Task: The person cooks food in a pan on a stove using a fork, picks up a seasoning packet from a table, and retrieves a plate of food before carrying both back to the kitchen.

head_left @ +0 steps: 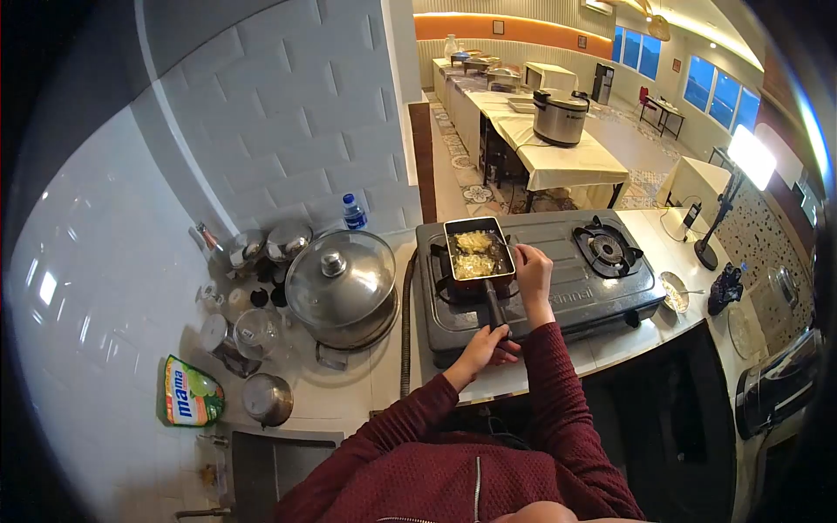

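A small rectangular frying pan (479, 280) sits on the left burner of the grey two-burner gas stove (545, 301). Golden pieces of food (475, 254) lie in bubbling oil inside it. My left hand (485, 350) is closed around the pan's black handle (496, 307), near its end. Just right of the pan's rim is my right hand (533, 272), its fingers pinched together. Whatever those fingers hold, if anything, is too small to make out.
Left of the stove stands a large lidded steamer pot (340, 288). A small bowl with a spoon (674, 292) and a lamp on a stand (706, 253) are to the right. Beyond the counter, a rice cooker (560, 119) stands on a covered table (571, 161). A sink (279, 471) lies front left.
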Available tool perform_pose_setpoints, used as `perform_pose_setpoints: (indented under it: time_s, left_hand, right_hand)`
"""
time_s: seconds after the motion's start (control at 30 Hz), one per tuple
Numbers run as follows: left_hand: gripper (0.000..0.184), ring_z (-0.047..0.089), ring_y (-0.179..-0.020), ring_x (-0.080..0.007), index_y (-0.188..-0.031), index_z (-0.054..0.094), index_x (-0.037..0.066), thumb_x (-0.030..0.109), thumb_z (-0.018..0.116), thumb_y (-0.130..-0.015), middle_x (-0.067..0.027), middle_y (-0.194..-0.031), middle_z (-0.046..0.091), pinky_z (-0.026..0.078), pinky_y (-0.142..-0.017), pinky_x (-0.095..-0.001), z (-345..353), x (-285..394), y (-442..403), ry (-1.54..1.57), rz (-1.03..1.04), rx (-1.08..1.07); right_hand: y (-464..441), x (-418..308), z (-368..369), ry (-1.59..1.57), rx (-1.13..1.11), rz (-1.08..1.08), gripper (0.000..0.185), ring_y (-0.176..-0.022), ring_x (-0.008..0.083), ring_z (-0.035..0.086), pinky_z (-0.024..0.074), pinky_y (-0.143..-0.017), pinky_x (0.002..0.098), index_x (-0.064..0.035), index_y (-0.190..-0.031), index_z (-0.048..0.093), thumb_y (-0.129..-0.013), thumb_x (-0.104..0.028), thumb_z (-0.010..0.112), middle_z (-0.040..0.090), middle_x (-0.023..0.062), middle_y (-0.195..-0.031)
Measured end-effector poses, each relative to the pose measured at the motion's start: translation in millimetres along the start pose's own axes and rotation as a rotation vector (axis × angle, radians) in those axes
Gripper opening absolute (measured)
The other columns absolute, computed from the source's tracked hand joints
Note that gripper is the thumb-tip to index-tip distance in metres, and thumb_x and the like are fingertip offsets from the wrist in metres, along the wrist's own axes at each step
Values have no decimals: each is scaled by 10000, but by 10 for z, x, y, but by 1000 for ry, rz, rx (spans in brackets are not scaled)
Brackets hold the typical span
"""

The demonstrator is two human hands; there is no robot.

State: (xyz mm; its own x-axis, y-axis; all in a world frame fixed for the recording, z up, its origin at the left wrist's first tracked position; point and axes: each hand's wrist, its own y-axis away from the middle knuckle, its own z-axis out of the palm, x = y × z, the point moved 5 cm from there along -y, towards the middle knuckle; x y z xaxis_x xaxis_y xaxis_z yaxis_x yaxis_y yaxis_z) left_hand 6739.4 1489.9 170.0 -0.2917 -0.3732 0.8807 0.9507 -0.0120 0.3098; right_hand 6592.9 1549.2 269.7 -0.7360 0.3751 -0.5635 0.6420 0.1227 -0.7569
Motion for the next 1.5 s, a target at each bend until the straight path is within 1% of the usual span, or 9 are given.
perform_pose_setpoints:
  time_s: [0.23, 0.33, 0.5, 0.6, 0.83, 1.13, 1.23, 1.33, 1.5]
  left_hand:
    - [288, 632, -685, -185, -975, 463, 62, 341, 414, -923, -109, -890, 636, 482, -594, -279, -16, -14, -9, 10, -3, -2]
    - [324, 636, -680, -189, -950, 420, 64, 385, 435, -905, -107, -893, 648, 448, -544, -264, -7, -20, -17, 28, 8, -26]
    - [311, 635, -679, -191, -951, 428, 68, 375, 439, -904, -106, -886, 649, 454, -550, -270, 4, 4, 2, 23, 8, -21]
    - [302, 635, -682, -191, -950, 432, 71, 368, 441, -903, -104, -883, 649, 460, -559, -274, 17, 46, 39, 21, -9, 0]
    - [289, 635, -707, -222, -972, 448, 47, 330, 431, -918, -143, -901, 626, 484, -598, -306, -11, -2, -9, 20, 0, -5]
    - [289, 632, -700, -212, -975, 442, 43, 326, 418, -923, -150, -919, 630, 485, -598, -302, -4, 10, 4, 28, 12, -15]
    - [298, 635, -663, -184, -949, 433, 76, 370, 447, -906, -118, -893, 642, 444, -520, -254, 13, 20, 25, 52, 19, -15]
    - [292, 636, -687, -213, -968, 449, 44, 331, 416, -924, -144, -914, 629, 486, -585, -295, -2, 8, 5, 41, 12, -26]
    - [291, 636, -681, -204, -971, 456, 54, 338, 423, -920, -139, -912, 627, 490, -592, -296, -17, -22, -26, 36, 1, -29]
  right_hand:
    - [64, 34, 186, -6, -77, -61, 128, -710, 303, 614, 485, -639, 342, 4, -851, 650, -736, -9, 597, 628, 160, -780]
    - [87, -14, 217, -21, -113, -66, 157, -715, 301, 615, 489, -647, 342, 1, -865, 652, -721, 7, 589, 629, 156, -786]
    - [107, -67, 222, -32, -126, -76, 198, -740, 310, 605, 481, -668, 354, -11, -898, 649, -719, 19, 569, 624, 152, -808]
    - [80, -107, 192, -71, -95, -95, 199, -730, 291, 614, 488, -656, 332, -9, -893, 648, -717, 34, 566, 629, 142, -797]
    - [109, -160, 309, -32, -236, -169, 197, -737, 294, 605, 484, -660, 341, -27, -886, 652, -710, 23, 581, 622, 134, -794]
    - [92, 50, 182, 42, -177, -99, 171, -726, 282, 597, 474, -660, 345, -27, -860, 659, -713, 6, 580, 613, 125, -771]
    - [59, 36, 107, 72, -163, -92, 170, -716, 281, 594, 472, -655, 340, -26, -860, 662, -716, 6, 578, 613, 122, -766]
    - [27, 17, 34, 28, -104, -110, 192, -712, 282, 593, 469, -649, 334, -21, -872, 661, -710, 23, 570, 611, 123, -760]
    - [9, 5, -46, 41, -63, -76, 210, -710, 283, 593, 467, -646, 335, -13, -884, 660, -701, 28, 565, 609, 134, -761]
